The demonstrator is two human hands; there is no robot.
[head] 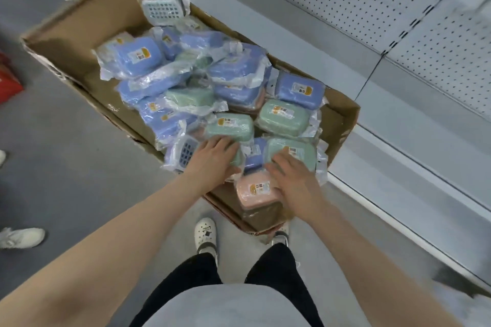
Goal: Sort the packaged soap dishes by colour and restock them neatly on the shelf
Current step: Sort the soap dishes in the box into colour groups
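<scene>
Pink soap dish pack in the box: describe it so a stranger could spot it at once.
Start at the cardboard box on the floor beside the shelf; go to its corner nearest the person. There the pink soap dish lies partly under the right hand, the only pink pack on top, beside a green pack and a blue pack.

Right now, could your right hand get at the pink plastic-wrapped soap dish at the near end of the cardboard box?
Probably yes. The pink plastic-wrapped soap dish lies uncovered on top of the pile, and the right hand rests at its right edge with nothing between them.
</scene>
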